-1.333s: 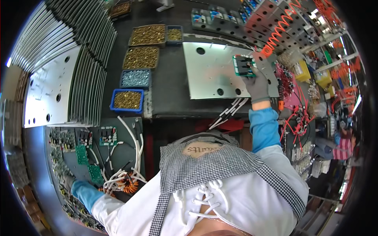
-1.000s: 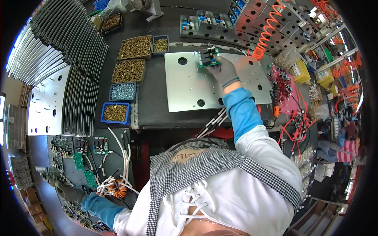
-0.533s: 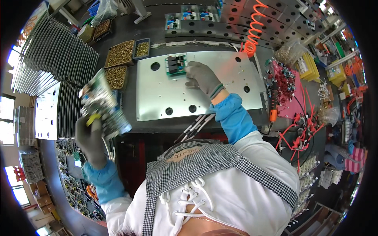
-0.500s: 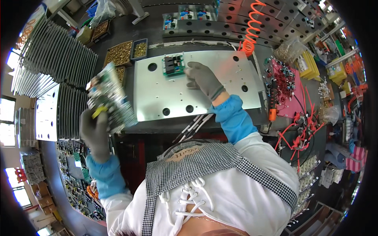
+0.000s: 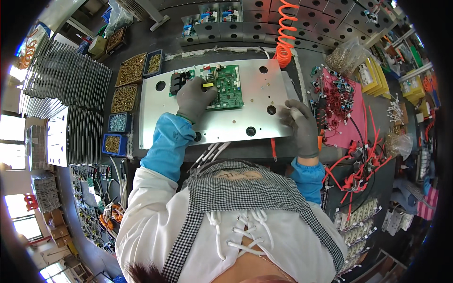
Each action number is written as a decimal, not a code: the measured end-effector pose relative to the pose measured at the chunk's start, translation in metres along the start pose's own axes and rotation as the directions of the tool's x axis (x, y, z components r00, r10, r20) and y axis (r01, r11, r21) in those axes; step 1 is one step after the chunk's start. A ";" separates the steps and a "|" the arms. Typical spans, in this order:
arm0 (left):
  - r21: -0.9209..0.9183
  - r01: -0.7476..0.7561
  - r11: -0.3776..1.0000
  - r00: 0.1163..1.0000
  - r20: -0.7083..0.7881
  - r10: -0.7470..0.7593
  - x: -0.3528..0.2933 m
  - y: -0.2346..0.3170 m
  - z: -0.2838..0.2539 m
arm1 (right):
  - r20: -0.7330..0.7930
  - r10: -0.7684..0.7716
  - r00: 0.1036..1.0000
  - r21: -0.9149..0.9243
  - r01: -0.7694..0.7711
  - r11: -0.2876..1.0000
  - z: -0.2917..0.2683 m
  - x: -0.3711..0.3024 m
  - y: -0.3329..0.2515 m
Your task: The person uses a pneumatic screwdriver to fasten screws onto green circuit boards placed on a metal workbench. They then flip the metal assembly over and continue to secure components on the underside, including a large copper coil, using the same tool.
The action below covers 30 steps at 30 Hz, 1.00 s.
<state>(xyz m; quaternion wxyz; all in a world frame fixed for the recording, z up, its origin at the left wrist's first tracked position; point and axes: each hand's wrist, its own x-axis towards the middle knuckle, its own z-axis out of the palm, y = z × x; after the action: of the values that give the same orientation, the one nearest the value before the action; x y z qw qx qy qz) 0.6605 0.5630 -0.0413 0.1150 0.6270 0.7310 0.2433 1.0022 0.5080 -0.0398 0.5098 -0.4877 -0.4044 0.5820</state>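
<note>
A flat silver metal plate (image 5: pixel 165 120) with round black-rimmed holes lies before me. On its upper part a larger green circuit board (image 5: pixel 231 89) rests beside a smaller board with black block components (image 5: pixel 177 83). My left hand (image 5: pixel 193 100), in a grey glove, grips the larger board at its left side, thumb and fingers about a yellow component (image 5: pixel 208 85). The fingertips partly hide behind the hand. My right hand (image 5: pixel 302 127), also gloved, is over the plate's right edge, fingers apart and slightly blurred, with nothing visible in them.
Bins of brass-coloured screws (image 5: pixel 131 68) and a blue bin (image 5: pixel 114 144) stand left of the plate. Stacked metal plates (image 5: pixel 85 132) are farther left. A coiled orange hose (image 5: pixel 284 47) hangs at the back. Red wired parts (image 5: pixel 337 101) lie on a pink sheet to the right.
My left hand has brought the larger circuit board from the left onto the plate, beside the smaller board. My right hand has moved away from the smaller board to the plate's right edge.
</note>
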 end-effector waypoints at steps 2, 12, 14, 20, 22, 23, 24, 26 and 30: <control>0.006 -0.032 0.999 0.999 -0.017 0.032 0.002 0.002 0.003 | -0.011 0.030 0.999 0.040 -0.030 0.999 -0.010 0.004 0.001; 0.038 -0.037 0.999 0.997 -0.067 0.040 0.004 0.006 0.012 | 0.079 0.050 0.996 -0.024 -0.048 0.999 -0.013 0.027 0.002; 0.023 -0.026 0.999 0.998 -0.051 0.027 0.004 0.010 0.011 | 0.076 0.046 0.996 -0.054 -0.042 0.998 -0.014 0.028 0.003; -0.009 0.014 1.000 0.999 -0.038 -0.014 0.006 0.010 0.012 | 0.078 0.043 0.996 -0.013 -0.042 0.999 -0.015 0.028 0.005; -0.015 -0.001 1.000 0.999 -0.034 0.000 0.008 0.011 0.014 | 0.070 0.048 0.996 -0.005 -0.048 0.999 -0.018 0.027 0.005; -0.019 -0.012 1.000 1.000 -0.028 0.011 0.009 0.012 0.016 | 0.061 0.050 0.997 -0.001 -0.050 0.999 -0.020 0.026 0.005; -0.013 -0.004 1.000 1.000 -0.023 0.003 0.011 0.012 0.016 | 0.071 0.038 0.997 0.005 -0.039 0.999 -0.021 0.027 0.006; -0.021 -0.006 1.000 1.000 0.011 0.006 0.011 0.013 0.018 | 0.059 0.015 0.998 0.005 -0.015 1.000 -0.025 0.025 0.003; -0.188 0.101 0.977 0.991 0.105 -0.082 0.005 0.019 0.008 | 0.024 -0.118 0.993 -0.199 0.120 0.973 -0.052 0.040 0.012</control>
<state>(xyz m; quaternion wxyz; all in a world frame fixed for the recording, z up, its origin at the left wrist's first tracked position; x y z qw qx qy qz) 0.6795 0.5715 -0.0384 0.2212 0.5897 0.7257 0.2769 1.0508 0.5446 -0.0680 0.4895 -0.5079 -0.4925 0.5097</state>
